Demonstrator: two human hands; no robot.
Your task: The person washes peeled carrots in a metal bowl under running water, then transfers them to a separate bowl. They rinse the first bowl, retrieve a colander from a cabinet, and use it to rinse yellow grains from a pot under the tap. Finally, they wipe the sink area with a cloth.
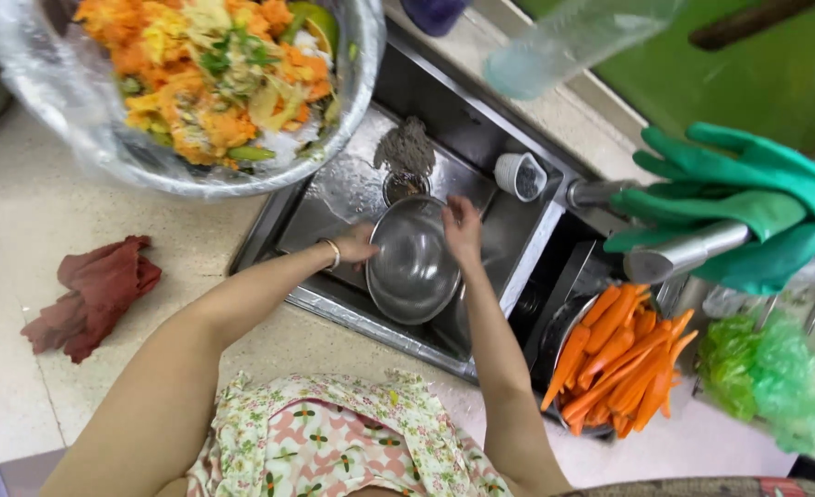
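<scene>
Both hands were down in the stainless steel sink point(334, 198), working on a round, shiny steel bowl point(414, 262) that stood in the left basin, tilted slightly toward the person. The left hand point(357, 244), with a thin pale bangle at the wrist, gripped the bowl's left rim, its fingers curled closed around the edge. The right hand point(463, 228) rested on the upper right rim, fingers bent and pressing against the metal, thumb inside the bowl; how tightly it gripped could not be told.

Just above the bowl, a grey, ragged scouring pad point(407, 145) lay on the wet sink floor beside the round drain. A small white ribbed cup point(520, 175) sat on the ledge between the basins. A chrome tap spout point(679, 253) jutted over the right basin with a pair of green rubber gloves point(748, 207) draped over it.

In the right basin a dark pan held a heap of peeled orange carrot sticks point(619, 368). A crumpled green plastic bag point(762, 377) lay just beside them on the right. On the pale speckled bench point(30, 221) to the left lay a crumpled dark red cloth point(94, 294). Above it, at the sink's corner, stood a large bowl lined with clear plastic point(85, 120), filled with orange and green vegetable peelings.
</scene>
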